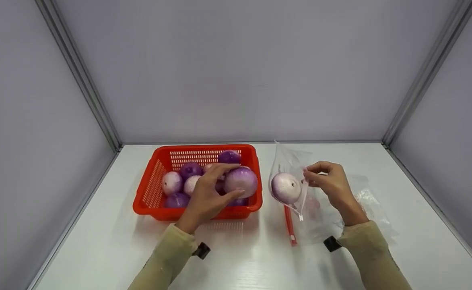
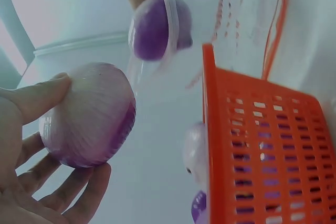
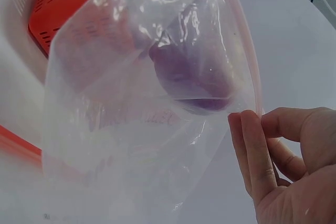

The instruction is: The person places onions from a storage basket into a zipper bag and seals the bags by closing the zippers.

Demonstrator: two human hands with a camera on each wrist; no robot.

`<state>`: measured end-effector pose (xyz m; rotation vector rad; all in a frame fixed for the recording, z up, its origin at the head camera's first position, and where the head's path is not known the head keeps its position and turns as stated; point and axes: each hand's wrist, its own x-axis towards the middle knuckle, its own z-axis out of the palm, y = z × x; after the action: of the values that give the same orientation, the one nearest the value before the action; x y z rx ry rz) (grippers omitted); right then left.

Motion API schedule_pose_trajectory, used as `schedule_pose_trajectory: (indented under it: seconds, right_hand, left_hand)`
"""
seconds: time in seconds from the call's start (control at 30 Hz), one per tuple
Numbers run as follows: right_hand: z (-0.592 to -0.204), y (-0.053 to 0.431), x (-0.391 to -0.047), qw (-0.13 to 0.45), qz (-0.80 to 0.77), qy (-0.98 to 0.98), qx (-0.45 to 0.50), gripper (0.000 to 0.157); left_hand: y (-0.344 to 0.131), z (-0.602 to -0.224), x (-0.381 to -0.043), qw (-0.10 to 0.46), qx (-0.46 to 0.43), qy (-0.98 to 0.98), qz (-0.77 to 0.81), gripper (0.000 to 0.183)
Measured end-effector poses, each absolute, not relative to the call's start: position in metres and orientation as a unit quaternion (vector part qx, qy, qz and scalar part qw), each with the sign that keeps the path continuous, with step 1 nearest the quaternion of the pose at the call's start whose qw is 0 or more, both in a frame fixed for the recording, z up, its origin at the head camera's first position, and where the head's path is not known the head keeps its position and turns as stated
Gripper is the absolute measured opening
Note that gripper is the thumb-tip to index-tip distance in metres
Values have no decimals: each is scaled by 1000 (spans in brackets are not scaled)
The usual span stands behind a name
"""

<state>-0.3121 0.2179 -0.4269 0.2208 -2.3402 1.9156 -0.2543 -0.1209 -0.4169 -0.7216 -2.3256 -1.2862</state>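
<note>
My left hand (image 1: 207, 197) grips a purple-and-white onion (image 1: 242, 183) between thumb and fingers, above the right side of the red basket (image 1: 150, 210). The left wrist view shows that onion (image 2: 89, 114) against the fingers and thumb. With thumb and fingertips, my right hand (image 1: 332, 183) pinches the rim of a clear zip bag (image 1: 290, 155). Another onion (image 1: 286, 188) sits at the bag's mouth, its pale end facing me. In the right wrist view this onion (image 3: 191, 77) shows dark through the plastic of the bag (image 3: 115, 145).
Several purple and whitish onions (image 1: 172, 183) lie inside the basket. A red strip (image 1: 289, 227) lies on the white table (image 1: 236, 266) below the bag. More clear plastic (image 1: 370, 201) lies to the right, beneath my right hand. Pale walls (image 1: 236, 72) enclose the table.
</note>
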Motion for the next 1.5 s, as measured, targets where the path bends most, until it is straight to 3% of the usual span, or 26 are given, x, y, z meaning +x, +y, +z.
schedule_pose_trajectory:
  seconds: [0.23, 0.53, 1.5]
  right_hand:
    - [-426, 217, -313, 51, 644, -761, 68, 16]
    - [-424, 215, -314, 53, 632, -769, 74, 22]
    - [-414, 210, -311, 52, 640, -762, 84, 20]
  left_hand:
    - [-90, -412, -249, 194, -313, -815, -447, 54]
    - [-60, -413, -253, 196, -334, -829, -404, 56]
    - [-41, -433, -277, 210, -320, -839, -386, 56]
